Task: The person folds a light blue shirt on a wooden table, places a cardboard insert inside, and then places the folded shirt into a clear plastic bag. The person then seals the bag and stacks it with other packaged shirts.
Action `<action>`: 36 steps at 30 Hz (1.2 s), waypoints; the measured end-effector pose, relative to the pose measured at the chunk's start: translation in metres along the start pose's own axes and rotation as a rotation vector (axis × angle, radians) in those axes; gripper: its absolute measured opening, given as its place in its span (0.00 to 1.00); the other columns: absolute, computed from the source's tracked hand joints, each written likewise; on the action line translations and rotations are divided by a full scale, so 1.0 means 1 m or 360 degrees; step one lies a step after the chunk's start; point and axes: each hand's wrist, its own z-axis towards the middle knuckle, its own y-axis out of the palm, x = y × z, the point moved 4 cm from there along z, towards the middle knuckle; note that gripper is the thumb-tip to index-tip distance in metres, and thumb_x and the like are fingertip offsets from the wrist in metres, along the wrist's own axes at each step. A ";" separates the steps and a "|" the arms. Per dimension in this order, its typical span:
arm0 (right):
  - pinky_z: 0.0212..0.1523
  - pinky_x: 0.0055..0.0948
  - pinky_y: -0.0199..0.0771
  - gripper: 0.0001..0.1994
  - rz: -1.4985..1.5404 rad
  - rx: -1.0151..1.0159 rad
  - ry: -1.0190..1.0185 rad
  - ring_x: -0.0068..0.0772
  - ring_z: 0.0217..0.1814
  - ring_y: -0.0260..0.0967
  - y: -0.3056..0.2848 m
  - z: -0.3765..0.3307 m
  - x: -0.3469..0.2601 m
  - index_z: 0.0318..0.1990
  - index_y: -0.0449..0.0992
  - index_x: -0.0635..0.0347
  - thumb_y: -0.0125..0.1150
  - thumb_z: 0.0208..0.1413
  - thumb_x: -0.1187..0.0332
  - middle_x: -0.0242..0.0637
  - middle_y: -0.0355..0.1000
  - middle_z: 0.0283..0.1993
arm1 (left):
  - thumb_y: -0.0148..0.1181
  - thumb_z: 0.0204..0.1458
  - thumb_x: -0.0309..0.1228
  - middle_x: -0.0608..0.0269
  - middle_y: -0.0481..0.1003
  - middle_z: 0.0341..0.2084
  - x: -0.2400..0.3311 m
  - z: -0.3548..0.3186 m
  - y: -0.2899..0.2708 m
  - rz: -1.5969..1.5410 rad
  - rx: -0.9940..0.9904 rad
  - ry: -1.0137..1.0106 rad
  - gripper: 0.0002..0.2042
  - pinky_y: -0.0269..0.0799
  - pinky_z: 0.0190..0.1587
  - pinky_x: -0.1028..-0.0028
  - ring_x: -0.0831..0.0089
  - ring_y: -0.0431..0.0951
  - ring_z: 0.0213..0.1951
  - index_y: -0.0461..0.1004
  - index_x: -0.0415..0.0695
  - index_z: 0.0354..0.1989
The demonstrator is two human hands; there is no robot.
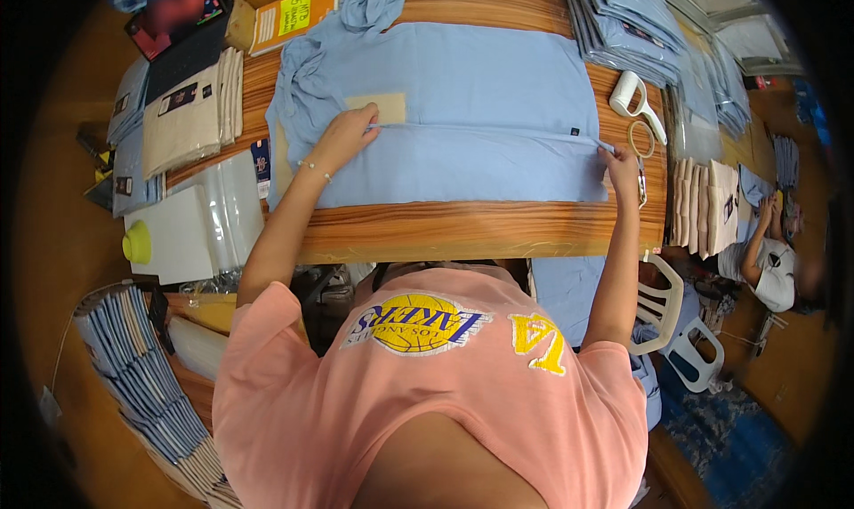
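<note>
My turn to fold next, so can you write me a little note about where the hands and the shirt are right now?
Left hand: pressing the folded edge near the beige card.
Right hand: pinching the same fold at the hem end.
Light blue shirt: spread flat on the wooden table.
Done: the near side looks folded in.
Left: seemingly the rest of the folding.

A single wide fisheye view looks steeply down from the person's head, so the pink-shirted chest fills the lower middle and both forearms rise from it toward the wooden table (463,229) above. The table sits near the centre, close to the camera, its straight edges bowed by the lens. The picture is upright, its left being the person's left. Dark rounded corners frame the scene, and floor shows along both sides.
</note>
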 end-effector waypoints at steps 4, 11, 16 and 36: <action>0.31 0.30 0.67 0.16 0.0514 0.0129 0.0109 0.38 0.26 0.68 0.004 0.012 -0.005 0.35 0.77 0.67 0.63 0.45 0.61 0.44 0.74 0.26 | 0.57 0.48 0.28 0.56 0.73 0.33 0.004 -0.003 0.011 0.0247 0.0210 0.0083 0.07 0.61 0.49 0.59 0.58 0.71 0.43 0.66 0.41 0.33; 0.59 0.47 0.53 0.25 -0.0590 0.0461 -0.0130 0.41 0.63 0.55 0.029 -0.028 -0.060 0.57 0.65 0.54 0.56 0.53 0.57 0.46 0.59 0.61 | 0.55 0.51 0.28 0.56 0.70 0.46 -0.013 -0.016 0.043 0.0339 0.0496 0.0090 0.12 0.50 0.60 0.53 0.61 0.65 0.55 0.69 0.42 0.44; 0.67 0.55 0.33 0.29 -0.0649 0.0293 -0.0474 0.38 0.72 0.39 0.065 -0.065 -0.040 0.64 0.55 0.48 0.49 0.56 0.53 0.37 0.48 0.69 | 0.55 0.50 0.28 0.56 0.70 0.46 -0.005 -0.022 0.047 0.0339 0.0453 0.0179 0.11 0.51 0.60 0.52 0.62 0.65 0.56 0.69 0.42 0.42; 0.39 0.38 0.71 0.16 -0.0007 -0.0438 -0.0966 0.43 0.40 0.73 0.271 0.040 -0.480 0.36 0.77 0.58 0.60 0.46 0.56 0.47 0.75 0.37 | 0.65 0.44 0.35 0.51 0.71 0.33 -0.102 -0.148 -0.018 -0.0550 0.0649 -0.0823 0.18 0.69 0.38 0.69 0.62 0.72 0.36 0.68 0.35 0.37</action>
